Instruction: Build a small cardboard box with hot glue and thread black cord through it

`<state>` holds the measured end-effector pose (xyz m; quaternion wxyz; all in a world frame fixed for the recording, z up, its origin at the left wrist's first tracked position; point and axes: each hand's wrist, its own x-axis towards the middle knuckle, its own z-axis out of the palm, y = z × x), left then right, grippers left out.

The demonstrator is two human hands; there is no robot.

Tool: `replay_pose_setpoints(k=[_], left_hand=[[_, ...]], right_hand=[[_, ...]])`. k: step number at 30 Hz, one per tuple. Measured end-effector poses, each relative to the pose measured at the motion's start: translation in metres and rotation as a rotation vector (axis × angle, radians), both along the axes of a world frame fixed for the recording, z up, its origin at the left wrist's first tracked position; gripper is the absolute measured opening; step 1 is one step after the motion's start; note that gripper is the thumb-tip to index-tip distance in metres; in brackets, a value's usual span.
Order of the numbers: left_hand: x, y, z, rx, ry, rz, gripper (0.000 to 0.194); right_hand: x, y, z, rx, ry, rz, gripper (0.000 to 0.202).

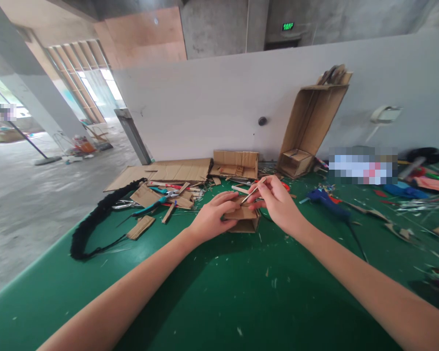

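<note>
A small cardboard box [247, 225] with an open front sits on the green table in front of me. My left hand [215, 214] grips its left side, fingers over the top and thumb near the front edge. Between the fingers of my right hand [278, 202] is a slim pointed tool [253, 191], light brown and slanting, with its tip at the box's top panel. Its exact kind is not clear. Left of the box lie teal-handled pliers [155, 204] among cardboard scraps [141, 227].
A tall cardboard structure [310, 117] leans by the white partition [205, 107]. A blue glue gun [327, 202] with a cord lies to the right. A black fuzzy strip [84, 234] curves along the left. Flattened cardboard [183, 169] lies at the back; scraps and wires clutter the right.
</note>
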<state>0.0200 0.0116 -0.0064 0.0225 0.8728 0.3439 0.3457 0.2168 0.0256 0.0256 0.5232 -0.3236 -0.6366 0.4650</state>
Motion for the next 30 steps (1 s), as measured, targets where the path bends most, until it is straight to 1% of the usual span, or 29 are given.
replay_pose_setpoints(k=[3, 5, 10, 12, 15, 17, 20, 21, 23, 26, 28, 30], left_hand=[[0.0, 0.001, -0.002, 0.008, -0.012, -0.015, 0.027], [-0.001, 0.002, -0.003, 0.009, -0.022, -0.023, 0.026], [0.001, 0.001, -0.005, -0.003, -0.065, -0.013, 0.025], [0.002, 0.0, -0.005, -0.016, -0.081, -0.002, 0.03], [0.003, 0.0, -0.004, -0.041, -0.087, 0.019, 0.044], [0.003, 0.001, -0.005, -0.029, -0.087, 0.014, 0.044], [0.002, 0.002, -0.006, 0.019, -0.088, -0.017, 0.033], [0.002, 0.002, -0.006, 0.027, -0.088, -0.023, 0.032], [0.002, 0.003, -0.006, 0.035, -0.086, -0.024, 0.033], [0.003, 0.002, -0.003, 0.027, -0.066, -0.015, 0.036], [0.003, 0.001, -0.002, 0.017, -0.054, -0.01, 0.037], [0.004, 0.001, -0.002, 0.004, -0.053, 0.0, 0.039]], right_hand=[[0.0, 0.0, 0.001, 0.026, -0.054, 0.002, 0.028], [0.0, -0.002, 0.004, 0.061, -0.13, 0.01, 0.025], [-0.003, -0.009, 0.013, 0.222, -0.355, 0.002, 0.017], [-0.004, -0.011, 0.017, 0.276, -0.437, -0.007, 0.013], [-0.006, -0.011, 0.021, 0.305, -0.522, -0.023, 0.011], [-0.007, -0.01, 0.022, 0.305, -0.563, -0.027, 0.011], [-0.009, -0.008, 0.022, 0.316, -0.608, -0.028, 0.009], [-0.01, -0.008, 0.022, 0.325, -0.627, -0.03, 0.008], [-0.012, -0.007, 0.019, 0.344, -0.693, -0.056, 0.006], [-0.015, -0.007, 0.014, 0.348, -0.763, -0.138, 0.004], [-0.016, -0.007, 0.011, 0.333, -0.724, -0.17, 0.005], [-0.016, -0.007, 0.008, 0.326, -0.675, -0.171, 0.005]])
